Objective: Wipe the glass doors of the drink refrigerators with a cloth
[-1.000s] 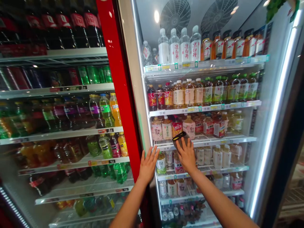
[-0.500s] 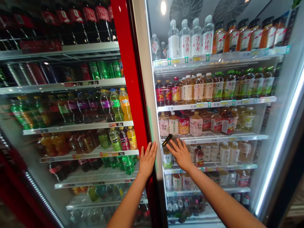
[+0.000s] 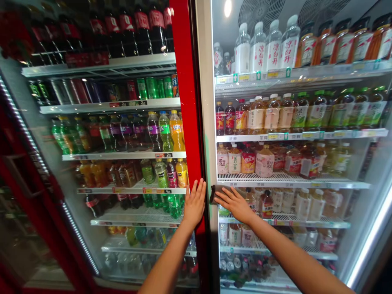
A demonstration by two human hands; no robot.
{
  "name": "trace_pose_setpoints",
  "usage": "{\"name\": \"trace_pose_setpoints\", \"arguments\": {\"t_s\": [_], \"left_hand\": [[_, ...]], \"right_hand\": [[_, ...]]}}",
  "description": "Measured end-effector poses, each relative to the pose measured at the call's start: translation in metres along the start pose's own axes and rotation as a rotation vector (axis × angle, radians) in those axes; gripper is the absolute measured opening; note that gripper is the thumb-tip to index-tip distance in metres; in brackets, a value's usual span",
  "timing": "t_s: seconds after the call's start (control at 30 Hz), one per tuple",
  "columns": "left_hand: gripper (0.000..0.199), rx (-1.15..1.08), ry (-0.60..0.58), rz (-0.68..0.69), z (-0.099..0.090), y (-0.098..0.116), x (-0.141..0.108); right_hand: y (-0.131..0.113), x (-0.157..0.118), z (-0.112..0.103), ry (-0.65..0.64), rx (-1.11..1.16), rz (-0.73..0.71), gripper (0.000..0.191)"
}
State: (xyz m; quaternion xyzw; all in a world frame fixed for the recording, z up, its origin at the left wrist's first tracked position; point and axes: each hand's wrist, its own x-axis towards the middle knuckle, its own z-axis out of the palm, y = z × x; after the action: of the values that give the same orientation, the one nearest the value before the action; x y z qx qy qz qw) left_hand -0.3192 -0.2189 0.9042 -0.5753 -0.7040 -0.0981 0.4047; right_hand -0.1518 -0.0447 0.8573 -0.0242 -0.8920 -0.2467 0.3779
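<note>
My left hand (image 3: 194, 204) lies flat with its fingers stretched upward on the edge of the red door frame (image 3: 187, 81). Under the spread fingers of my right hand (image 3: 237, 205) is a dark grey cloth (image 3: 212, 195), held against the glass door of the right-hand drinks fridge. The cloth's dark folded edge shows left of the fingertips, near the pale door frame (image 3: 204, 102). Part of the cloth is hidden by the hand. Behind the glass, close to my right hand, stands a dark bottle with a red label (image 3: 266, 204).
Bottled teas (image 3: 257, 114) and water bottles (image 3: 242, 51) fill shelves in the right fridge. The left fridge holds cola bottles (image 3: 157, 28), cans (image 3: 151, 87) and coloured soft drinks (image 3: 177, 130). A door handle (image 3: 23, 173) is at far left.
The view has shifted left, so the fridges sit further right. My right hand and the cloth have moved toward the door's left frame, and the cloth is lower. My left hand stays on the red frame.
</note>
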Motion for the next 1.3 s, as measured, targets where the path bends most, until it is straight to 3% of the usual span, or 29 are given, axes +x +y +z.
{"name": "trace_pose_setpoints", "arguments": {"t_s": [0.07, 0.2, 0.33, 0.43, 0.6, 0.67, 0.83, 1.03, 1.2, 1.3], "left_hand": [[0.084, 0.001, -0.006, -0.02, -0.003, -0.002, -0.002], [0.087, -0.021, -0.004, -0.101, -0.01, -0.002, 0.0], [0.09, -0.058, 0.021, -0.148, -0.016, 0.001, 0.0], [0.092, -0.091, 0.055, -0.141, -0.02, 0.003, 0.0], [0.091, -0.145, 0.104, -0.163, -0.022, 0.005, 0.009], [0.09, -0.158, 0.114, -0.177, -0.023, 0.006, 0.012], [0.084, -0.17, 0.146, -0.185, -0.023, 0.005, 0.015], [0.081, -0.187, 0.15, -0.193, -0.023, 0.008, 0.022], [0.078, -0.175, 0.162, -0.185, -0.024, 0.008, 0.02], [0.079, -0.158, 0.147, -0.19, -0.024, 0.007, 0.019]], "right_hand": [[0.004, 0.007, -0.004, -0.005, 0.01, -0.009, 0.067], [0.004, 0.026, -0.01, 0.031, -0.018, 0.13, 0.068], [-0.007, 0.018, -0.003, 0.048, 0.032, -0.073, 0.061], [-0.002, 0.022, -0.006, 0.03, 0.079, -0.185, 0.061], [0.015, 0.061, -0.028, 0.06, 0.01, 0.085, 0.071], [0.014, 0.063, -0.029, 0.072, 0.001, 0.079, 0.07], [0.018, 0.057, -0.029, 0.036, 0.046, -0.147, 0.062], [0.03, 0.082, -0.041, 0.085, -0.008, 0.093, 0.069], [0.019, 0.058, -0.028, 0.053, 0.053, -0.182, 0.065], [0.033, 0.068, -0.037, 0.069, 0.022, -0.101, 0.067]]}}
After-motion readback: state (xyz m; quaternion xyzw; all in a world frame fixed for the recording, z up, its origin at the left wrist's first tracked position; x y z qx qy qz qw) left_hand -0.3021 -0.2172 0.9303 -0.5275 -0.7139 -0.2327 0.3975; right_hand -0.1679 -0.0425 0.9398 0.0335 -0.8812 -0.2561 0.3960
